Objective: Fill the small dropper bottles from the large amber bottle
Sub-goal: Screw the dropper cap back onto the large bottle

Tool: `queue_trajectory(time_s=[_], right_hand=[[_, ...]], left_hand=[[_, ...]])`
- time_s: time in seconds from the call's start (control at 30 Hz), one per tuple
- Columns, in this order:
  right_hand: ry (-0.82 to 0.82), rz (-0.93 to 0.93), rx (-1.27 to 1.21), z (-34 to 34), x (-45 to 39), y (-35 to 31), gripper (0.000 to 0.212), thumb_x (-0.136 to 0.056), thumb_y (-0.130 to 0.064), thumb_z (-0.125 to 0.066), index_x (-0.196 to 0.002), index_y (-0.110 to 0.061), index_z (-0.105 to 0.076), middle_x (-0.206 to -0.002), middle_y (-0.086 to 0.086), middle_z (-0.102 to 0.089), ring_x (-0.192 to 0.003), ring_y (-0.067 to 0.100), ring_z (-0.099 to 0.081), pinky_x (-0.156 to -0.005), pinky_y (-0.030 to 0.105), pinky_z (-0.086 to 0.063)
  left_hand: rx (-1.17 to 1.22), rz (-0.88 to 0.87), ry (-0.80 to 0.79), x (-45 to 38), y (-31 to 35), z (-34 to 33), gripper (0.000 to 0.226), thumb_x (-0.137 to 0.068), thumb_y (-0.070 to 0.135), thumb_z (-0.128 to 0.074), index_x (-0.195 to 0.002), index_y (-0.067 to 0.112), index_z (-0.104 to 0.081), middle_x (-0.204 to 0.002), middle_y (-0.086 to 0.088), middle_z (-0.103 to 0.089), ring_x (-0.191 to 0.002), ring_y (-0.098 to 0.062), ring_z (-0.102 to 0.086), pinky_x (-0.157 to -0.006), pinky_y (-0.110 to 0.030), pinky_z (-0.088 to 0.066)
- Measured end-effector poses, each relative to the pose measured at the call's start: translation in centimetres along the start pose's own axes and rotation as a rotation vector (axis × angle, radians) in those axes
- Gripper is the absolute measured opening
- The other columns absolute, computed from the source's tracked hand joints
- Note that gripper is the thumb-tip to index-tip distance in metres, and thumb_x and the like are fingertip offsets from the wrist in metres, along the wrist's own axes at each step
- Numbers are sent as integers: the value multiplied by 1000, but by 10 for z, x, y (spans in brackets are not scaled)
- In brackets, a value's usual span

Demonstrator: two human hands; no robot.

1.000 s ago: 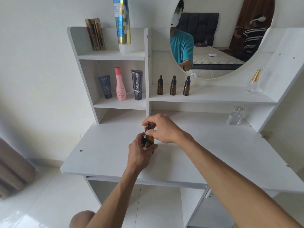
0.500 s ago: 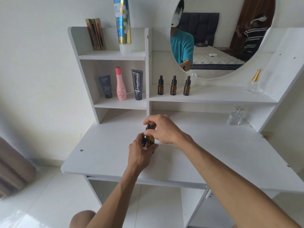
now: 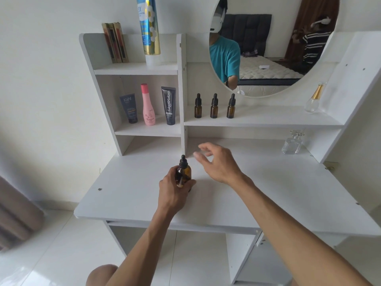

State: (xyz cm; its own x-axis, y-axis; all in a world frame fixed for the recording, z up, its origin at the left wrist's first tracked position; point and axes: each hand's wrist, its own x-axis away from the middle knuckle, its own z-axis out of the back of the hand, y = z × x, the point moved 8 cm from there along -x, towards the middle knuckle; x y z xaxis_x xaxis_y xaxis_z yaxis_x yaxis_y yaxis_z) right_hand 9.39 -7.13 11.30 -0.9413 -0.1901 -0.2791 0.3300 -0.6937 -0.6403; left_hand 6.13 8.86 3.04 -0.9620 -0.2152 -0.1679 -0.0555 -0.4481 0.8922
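The large amber bottle (image 3: 184, 172) with its black dropper cap on stands upright on the white desk top (image 3: 268, 193), near the middle. My left hand (image 3: 175, 191) is wrapped around its lower body from the near side. My right hand (image 3: 216, 162) hovers just to the right of the bottle, off the cap, fingers spread and empty, slightly blurred. Three small amber dropper bottles (image 3: 214, 106) with black caps stand in a row on the shelf under the mirror, well behind both hands.
The left cubby holds a dark tube (image 3: 129, 108), a pink bottle (image 3: 148, 105) and a black tube (image 3: 170, 106). A clear glass perfume bottle (image 3: 292, 142) sits at the desk's back right, another (image 3: 314, 99) on the shelf above. A vertical divider panel (image 3: 183, 89) rises behind the amber bottle.
My right hand has let go of the dropper cap and moved right and away, fingers spreading. My left hand still holds the bottle in place.
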Motion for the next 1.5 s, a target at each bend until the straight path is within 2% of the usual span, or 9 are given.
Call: queue_trajectory(time_s=[0.1, 0.23, 0.47, 0.6, 0.8, 0.93, 1.13, 1.37, 1.5], right_hand=[[34, -172, 125, 5, 11, 60, 46, -101, -37, -49, -140, -12, -53, -145, 7, -54, -132, 26, -51, -107, 33, -41], [-122, -351, 354, -4, 32, 123, 53, -106, -38, -29, -154, -15, -29, -165, 2, -21, -151, 23, -21, -119, 47, -24], [-237, -377, 514, -14, 45, 150, 62, -103, -50, -13, -159, -24, -7, -168, -6, 3, -154, 17, 8, -121, 58, -2], [-231, -361, 530, -15, 45, 152, 63, -102, -53, -11, -159, -27, -3, -167, -7, 6, -154, 19, 10, -121, 59, -1], [-213, -361, 524, -17, 44, 157, 64, -101, -55, -9, -159, -28, -2, -167, -8, 6, -154, 18, 10, -121, 58, 1], [-203, -354, 521, -18, 43, 158, 65, -101, -55, -9, -159, -28, -1, -167, -8, 7, -154, 18, 11, -121, 58, 3], [-196, -356, 509, -17, 43, 158, 64, -101, -55, -10, -159, -29, -1, -167, -8, 7, -154, 17, 11, -121, 57, 4], [-186, -353, 506, -17, 43, 159, 64, -101, -56, -11, -159, -29, -1, -167, -8, 7, -154, 17, 12, -122, 57, 3], [-196, -355, 509, -19, 43, 159, 64, -101, -56, -10, -158, -30, -1, -167, -9, 8, -154, 17, 13, -122, 57, 4]], left_hand=[[0, 3, 0, 2, 2, 1, 31, -77, 26, -81, -100, 24, -60, -82, 13, -64, -74, -4, -63, -64, -16, -45], [-5, 6, 3, 2, 3, 1, 31, -77, 25, -81, -100, 22, -61, -82, 13, -65, -75, -4, -64, -68, -21, -49], [22, -11, 14, 1, 14, -8, 26, -79, 20, -80, -97, 16, -62, -76, 5, -64, -60, 5, -60, -54, -7, -41], [20, -12, 3, -16, 29, -22, 26, -78, 23, -80, -95, 16, -62, -70, 7, -62, -54, 2, -59, -53, -12, -43], [-15, -1, 0, -53, 46, -43, 25, -78, 27, -78, -90, 15, -60, -67, 6, -61, -53, -5, -59, -56, -29, -51], [-31, -3, -14, -68, 52, -57, 22, -81, 22, -77, -91, 13, -60, -68, 7, -59, -53, 4, -57, -48, -12, -42], [-44, 7, -19, -81, 48, -74, 26, -83, 21, -77, -99, 9, -61, -72, 7, -57, -52, 1, -55, -47, -7, -40], [-60, 16, -12, -89, 43, -81, 43, -85, 24, -77, -119, 5, -58, -91, -1, -59, -64, 0, -51, -49, -3, -39], [-76, 21, -12, -89, 40, -81, 47, -84, 28, -78, -120, 8, -58, -95, 0, -61, -68, 0, -52, -50, -6, -40]])
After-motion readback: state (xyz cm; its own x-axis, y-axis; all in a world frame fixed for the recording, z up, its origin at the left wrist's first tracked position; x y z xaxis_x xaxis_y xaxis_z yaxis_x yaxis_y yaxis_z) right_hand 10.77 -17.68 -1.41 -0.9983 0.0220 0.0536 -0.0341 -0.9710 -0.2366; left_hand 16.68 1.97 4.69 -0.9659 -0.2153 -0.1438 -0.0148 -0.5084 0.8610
